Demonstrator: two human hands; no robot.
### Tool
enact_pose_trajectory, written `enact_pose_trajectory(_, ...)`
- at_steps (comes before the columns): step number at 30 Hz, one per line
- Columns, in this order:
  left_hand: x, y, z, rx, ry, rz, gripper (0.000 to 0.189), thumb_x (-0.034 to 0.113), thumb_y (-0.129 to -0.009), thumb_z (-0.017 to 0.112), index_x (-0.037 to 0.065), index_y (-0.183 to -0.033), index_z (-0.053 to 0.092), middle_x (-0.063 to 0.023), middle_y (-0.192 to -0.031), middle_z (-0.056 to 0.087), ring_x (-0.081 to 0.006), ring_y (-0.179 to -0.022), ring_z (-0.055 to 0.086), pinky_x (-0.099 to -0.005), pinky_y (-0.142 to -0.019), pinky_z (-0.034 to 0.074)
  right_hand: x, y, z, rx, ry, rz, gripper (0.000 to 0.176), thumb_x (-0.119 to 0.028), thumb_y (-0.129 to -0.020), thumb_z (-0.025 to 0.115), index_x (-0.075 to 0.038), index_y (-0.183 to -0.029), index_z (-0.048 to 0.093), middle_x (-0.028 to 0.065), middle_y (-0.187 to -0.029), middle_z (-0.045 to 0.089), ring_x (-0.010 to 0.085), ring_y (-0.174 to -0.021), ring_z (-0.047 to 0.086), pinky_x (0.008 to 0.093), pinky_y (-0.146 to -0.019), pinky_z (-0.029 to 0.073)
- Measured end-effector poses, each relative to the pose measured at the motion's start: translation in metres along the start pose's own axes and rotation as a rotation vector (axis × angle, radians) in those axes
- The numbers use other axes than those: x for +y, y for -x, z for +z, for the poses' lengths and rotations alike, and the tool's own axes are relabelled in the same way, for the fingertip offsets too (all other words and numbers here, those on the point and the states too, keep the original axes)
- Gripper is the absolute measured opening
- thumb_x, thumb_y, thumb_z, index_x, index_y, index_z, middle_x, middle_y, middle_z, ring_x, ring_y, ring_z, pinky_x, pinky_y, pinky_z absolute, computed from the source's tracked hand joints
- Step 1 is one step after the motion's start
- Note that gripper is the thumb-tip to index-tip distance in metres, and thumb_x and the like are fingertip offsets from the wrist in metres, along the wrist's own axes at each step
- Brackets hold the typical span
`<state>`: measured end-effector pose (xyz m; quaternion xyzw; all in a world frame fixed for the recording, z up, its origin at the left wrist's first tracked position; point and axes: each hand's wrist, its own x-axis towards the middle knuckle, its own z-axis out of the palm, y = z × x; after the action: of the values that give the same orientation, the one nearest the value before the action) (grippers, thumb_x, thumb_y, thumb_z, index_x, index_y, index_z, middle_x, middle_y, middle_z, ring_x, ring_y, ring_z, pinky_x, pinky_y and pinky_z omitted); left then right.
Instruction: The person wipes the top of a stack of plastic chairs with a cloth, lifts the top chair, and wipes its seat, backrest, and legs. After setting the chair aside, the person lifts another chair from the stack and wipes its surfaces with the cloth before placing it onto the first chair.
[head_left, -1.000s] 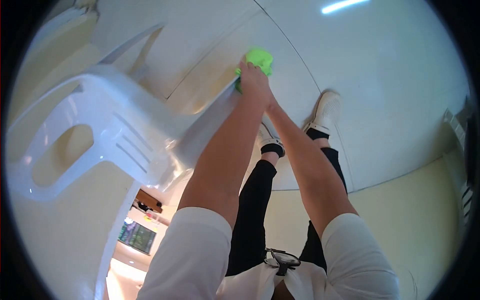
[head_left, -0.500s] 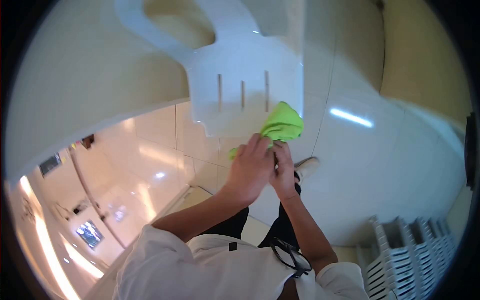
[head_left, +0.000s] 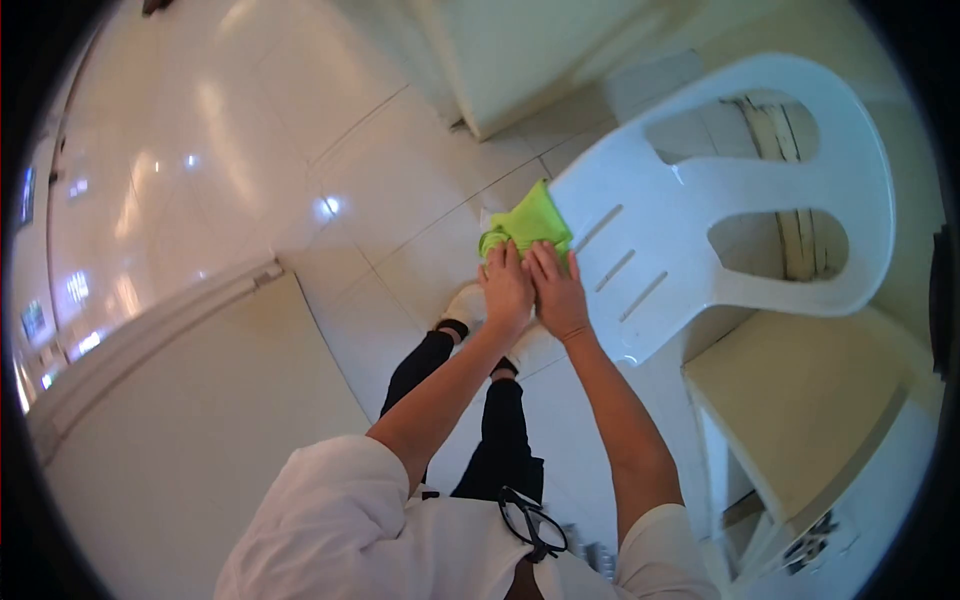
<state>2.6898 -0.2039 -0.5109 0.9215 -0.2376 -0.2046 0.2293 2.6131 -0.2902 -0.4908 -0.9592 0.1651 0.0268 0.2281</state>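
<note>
A bright green cloth (head_left: 535, 222) lies bunched against the front corner of a white plastic chair (head_left: 690, 200). My left hand (head_left: 508, 288) has its fingers closed on the near folds of the cloth. Close beside it, my right hand (head_left: 558, 295) presses its bent fingers onto the same cloth, next to the seat's front edge. The chair's slotted seat faces up, and its backrest with two large openings points to the right. Both palms and the thumbs are mostly hidden.
A beige-topped piece of furniture (head_left: 800, 410) stands at the right, below the backrest. A pale flat panel (head_left: 210, 440) fills the lower left. Pale floor tiles (head_left: 380, 160) reflect lights. Dark glasses (head_left: 533, 522) hang from my white shirt.
The view has turned, so the chair now lies to the right with its backrest pointing right. Both hands and the cloth have shifted to the other front corner of the seat.
</note>
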Motion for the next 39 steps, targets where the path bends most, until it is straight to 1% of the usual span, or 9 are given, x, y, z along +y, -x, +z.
enact_pose_trajectory(11,-0.037,-0.039,0.053,-0.056,0.661,-0.356,0.045,0.026,-0.093,0.040,-0.006,-0.121,0.056,-0.0295,-0.125,0.051,-0.0431,-0.117,0.047,-0.0435,-0.101,0.038,0.017,-0.054,-0.018,-0.195,0.155,-0.457,0.045,-0.017,-0.082,0.057,-0.001,-0.124,0.054,0.0071,-0.134,0.048,0.0207,-0.132,0.039,0.0488,-0.112,0.020)
enact_pose_trajectory(13,-0.062,-0.052,0.077,-0.223,0.361,0.077,0.043,0.025,-0.092,0.039,-0.002,-0.120,0.057,-0.0279,-0.122,0.054,-0.0446,-0.115,0.048,-0.0423,-0.102,0.037,0.013,-0.062,-0.018,-0.237,0.184,-0.506,0.045,-0.018,-0.082,0.057,0.000,-0.123,0.054,0.0085,-0.131,0.049,0.0218,-0.132,0.039,0.0503,-0.112,0.019)
enact_pose_trajectory(17,-0.083,-0.077,0.112,-0.428,0.489,0.003,0.046,0.030,-0.089,0.039,0.002,-0.122,0.056,-0.0239,-0.125,0.052,-0.0424,-0.119,0.045,-0.0467,-0.103,0.035,0.007,-0.077,-0.018,-0.302,0.139,-0.552,0.044,-0.026,-0.080,0.058,-0.002,-0.117,0.057,0.0095,-0.126,0.052,0.0247,-0.129,0.041,0.0508,-0.111,0.020)
enact_pose_trajectory(19,-0.101,-0.090,0.200,-0.485,0.255,-0.170,0.051,0.034,-0.087,0.040,0.005,-0.126,0.053,-0.0198,-0.131,0.047,-0.0375,-0.124,0.041,-0.0523,-0.102,0.034,0.007,-0.074,-0.012,-0.234,0.061,-0.578,0.043,-0.027,-0.080,0.059,-0.003,-0.115,0.058,0.0097,-0.124,0.053,0.0268,-0.129,0.040,0.0513,-0.111,0.020)
enact_pose_trajectory(22,-0.068,-0.095,0.073,-0.580,0.522,-0.531,0.054,0.036,-0.086,0.041,0.004,-0.129,0.050,-0.0172,-0.137,0.042,-0.0349,-0.127,0.038,-0.0554,-0.102,0.032,0.001,-0.070,-0.007,-0.064,-0.015,-0.540,0.041,-0.024,-0.079,0.057,-0.004,-0.115,0.057,0.0102,-0.124,0.053,0.0305,-0.128,0.041,0.0521,-0.111,0.019)
enact_pose_trajectory(26,-0.076,-0.105,0.104,-0.526,0.537,-0.607,0.055,0.035,-0.086,0.041,0.003,-0.130,0.049,-0.0179,-0.136,0.043,-0.0353,-0.125,0.039,-0.0532,-0.103,0.032,-0.008,-0.071,-0.008,-0.226,0.186,-0.418,0.030,-0.020,-0.079,0.055,-0.004,-0.103,0.064,0.0128,-0.113,0.059,0.0302,-0.124,0.046,0.0514,-0.112,0.016)
enact_pose_trajectory(31,-0.147,-0.107,0.276,-0.577,0.288,-0.282,0.056,0.034,-0.088,0.041,0.005,-0.135,0.045,-0.0168,-0.142,0.039,-0.0341,-0.131,0.036,-0.0537,-0.106,0.030,-0.045,-0.111,0.036,-0.931,0.664,-0.301,0.029,-0.011,-0.075,0.055,0.001,-0.099,0.066,0.0151,-0.108,0.062,0.0267,-0.104,0.055,0.0510,-0.111,0.018)
enact_pose_trajectory(34,-0.159,-0.098,0.260,-0.681,0.410,-0.224,0.056,0.035,-0.088,0.041,0.009,-0.138,0.042,-0.0160,-0.143,0.038,-0.0337,-0.133,0.034,-0.0540,-0.106,0.028,-0.026,-0.131,0.085,-1.366,0.764,-0.209,0.039,-0.015,-0.082,0.049,0.002,-0.115,0.061,0.0151,-0.117,0.059,0.0247,-0.116,0.050,0.0524,-0.112,0.014)
enact_pose_trajectory(39,-0.168,-0.086,0.300,-0.695,0.014,0.180,0.051,0.029,-0.087,0.044,0.010,-0.133,0.048,-0.0145,-0.140,0.044,-0.0326,-0.128,0.040,-0.0443,-0.106,0.034,0.019,-0.103,0.160,-1.299,0.928,-0.183,0.047,-0.022,-0.091,0.039,-0.002,-0.133,0.047,0.0110,-0.132,0.050,0.0223,-0.132,0.036,0.0589,-0.112,0.005)
